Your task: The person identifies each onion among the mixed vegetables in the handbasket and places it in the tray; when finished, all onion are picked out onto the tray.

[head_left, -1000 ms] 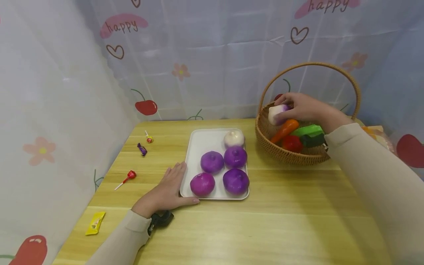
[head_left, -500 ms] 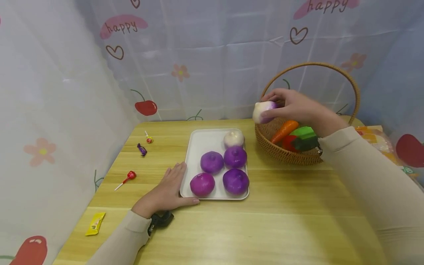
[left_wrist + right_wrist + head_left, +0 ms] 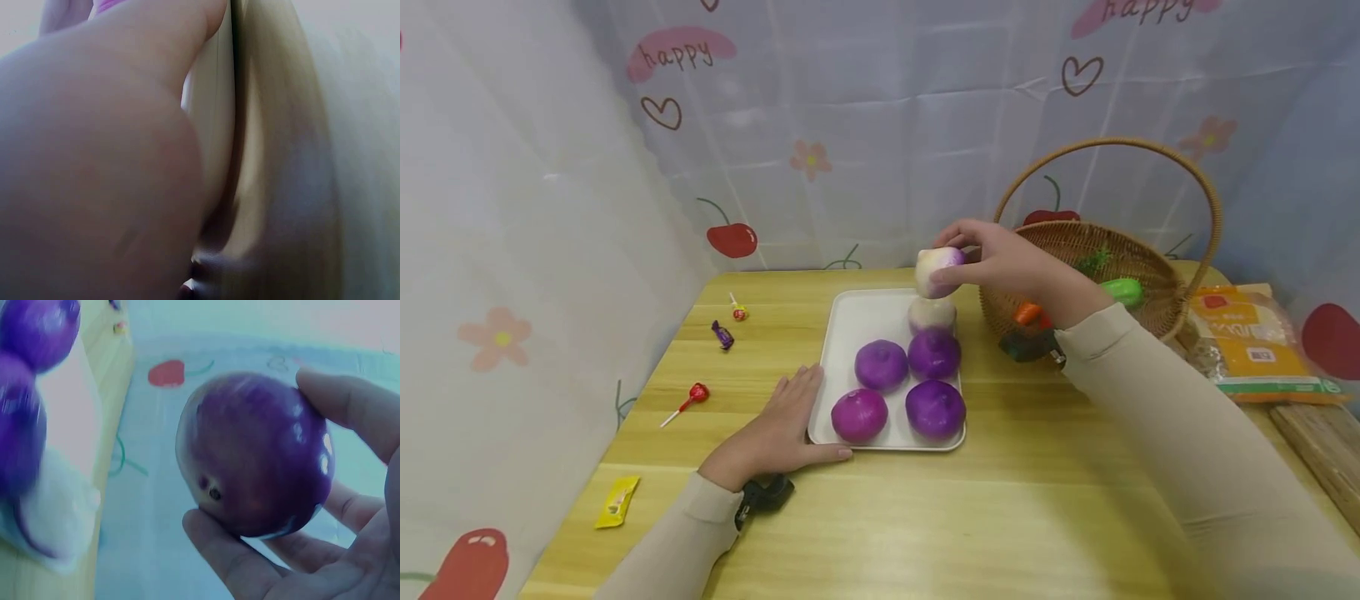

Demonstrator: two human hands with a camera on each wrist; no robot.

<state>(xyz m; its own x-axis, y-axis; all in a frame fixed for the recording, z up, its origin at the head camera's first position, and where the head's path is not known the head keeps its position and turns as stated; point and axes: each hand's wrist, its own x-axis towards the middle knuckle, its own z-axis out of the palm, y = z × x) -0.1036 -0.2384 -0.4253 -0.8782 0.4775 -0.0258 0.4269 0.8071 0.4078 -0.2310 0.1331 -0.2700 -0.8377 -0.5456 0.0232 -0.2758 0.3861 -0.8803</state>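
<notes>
The right hand (image 3: pixel 1007 262) has its grip clamped on a purple-and-white onion (image 3: pixel 936 268), fingers curled round it, held in the air. Directly below the grip, a white onion (image 3: pixel 932 314) sits at the far end of the white tray (image 3: pixel 850 333). The left hand (image 3: pixel 782 425) lies flat on the bench (image 3: pixel 1037 500), fingers straight, touching the tray's near-left edge.

A light wooden counter (image 3: pixel 1000 517) stood in a corner hung with pale, translucent curtains (image 3: pixel 865 133) printed with cherries, hearts, flowers and the word "happy". Soft, even light filled the space.
</notes>
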